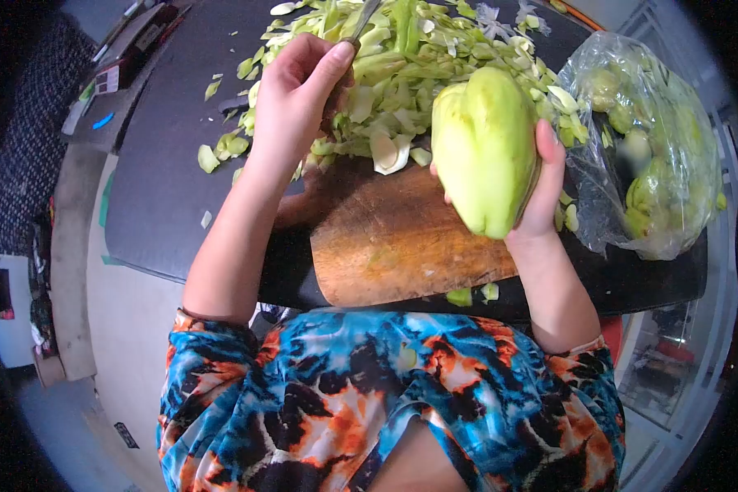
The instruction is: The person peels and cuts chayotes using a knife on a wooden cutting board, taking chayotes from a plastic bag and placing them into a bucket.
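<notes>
My left hand (307,86) is closed round a knife (364,20), its blade pointing up past the top edge of the view; most of the handle is hidden by my fingers. On the other side, my right hand (541,184) cups a large, pale green, chayote-like fruit (485,156) from beneath and the right. The fruit is held up above the wooden cutting board (418,246), with its puckered, lobed end towards me. Knife and fruit are apart. Behind both hands spreads a big heap of green and whitish peelings (385,90).
A clear plastic bag (656,139) with several green fruits stands at the right of the dark table (180,164). Loose peel bits (459,296) lie near the front edge. At the far left are a blue strip (103,121) and other household items.
</notes>
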Demonstrator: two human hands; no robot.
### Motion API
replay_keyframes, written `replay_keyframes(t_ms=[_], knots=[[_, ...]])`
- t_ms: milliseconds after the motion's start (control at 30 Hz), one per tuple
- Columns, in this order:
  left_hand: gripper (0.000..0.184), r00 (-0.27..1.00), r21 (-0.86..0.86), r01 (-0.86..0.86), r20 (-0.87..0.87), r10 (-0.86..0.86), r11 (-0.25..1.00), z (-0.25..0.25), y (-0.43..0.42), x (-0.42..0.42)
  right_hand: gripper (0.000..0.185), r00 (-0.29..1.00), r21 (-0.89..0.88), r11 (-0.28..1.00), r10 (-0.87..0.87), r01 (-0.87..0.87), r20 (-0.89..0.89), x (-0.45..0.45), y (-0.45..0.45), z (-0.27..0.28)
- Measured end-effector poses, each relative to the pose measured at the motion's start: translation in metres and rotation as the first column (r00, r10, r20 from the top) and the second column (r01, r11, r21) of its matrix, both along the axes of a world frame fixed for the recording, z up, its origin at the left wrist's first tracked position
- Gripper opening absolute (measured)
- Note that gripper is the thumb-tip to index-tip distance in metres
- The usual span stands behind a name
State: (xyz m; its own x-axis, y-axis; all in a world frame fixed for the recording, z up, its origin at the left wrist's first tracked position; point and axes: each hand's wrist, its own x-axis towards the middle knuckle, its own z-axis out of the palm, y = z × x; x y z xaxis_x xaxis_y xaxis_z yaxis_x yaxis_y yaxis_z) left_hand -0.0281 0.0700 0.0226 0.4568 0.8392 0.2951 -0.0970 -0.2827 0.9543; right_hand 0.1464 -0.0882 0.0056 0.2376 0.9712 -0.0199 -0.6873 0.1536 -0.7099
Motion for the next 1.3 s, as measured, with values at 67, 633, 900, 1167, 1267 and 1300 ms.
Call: replay_keyframes(t_ms=[67,633,900,1167,1267,1300], knots=[[0.023,0.999,0.030,0.051,0.012,-0.052,0.998,0.009,-0.015,0.003,0.076,0.994,0.020,0.998,0.059,-0.057,-0.091,0.010,0.006,-0.001],[0.037,0.886,0.725,0.464,-0.373,-0.277,0.509,0.021,-0.068,0.001,0.061,0.711,0.606,0.725,0.611,-0.328,-0.347,0.021,0.001,-0.009],[0.037,0.869,0.629,0.495,-0.344,-0.356,0.599,0.023,-0.071,0.003,0.062,0.742,0.515,0.803,0.536,-0.301,-0.402,0.028,-0.002,-0.026],[0.020,0.963,0.524,0.110,-0.268,0.041,0.845,0.022,-0.041,0.001,0.061,0.979,0.148,0.988,0.006,-0.037,0.203,0.000,-0.002,0.005],[0.019,0.992,0.300,-0.057,-0.090,0.087,0.952,0.006,-0.008,-0.003,0.062,0.975,0.146,0.989,-0.015,-0.018,0.220,-0.010,-0.001,0.005],[0.021,0.998,0.139,-0.038,-0.038,0.044,0.990,0.006,-0.006,-0.004,0.063,0.982,0.125,0.992,-0.001,-0.023,0.188,-0.006,0.000,0.003]])
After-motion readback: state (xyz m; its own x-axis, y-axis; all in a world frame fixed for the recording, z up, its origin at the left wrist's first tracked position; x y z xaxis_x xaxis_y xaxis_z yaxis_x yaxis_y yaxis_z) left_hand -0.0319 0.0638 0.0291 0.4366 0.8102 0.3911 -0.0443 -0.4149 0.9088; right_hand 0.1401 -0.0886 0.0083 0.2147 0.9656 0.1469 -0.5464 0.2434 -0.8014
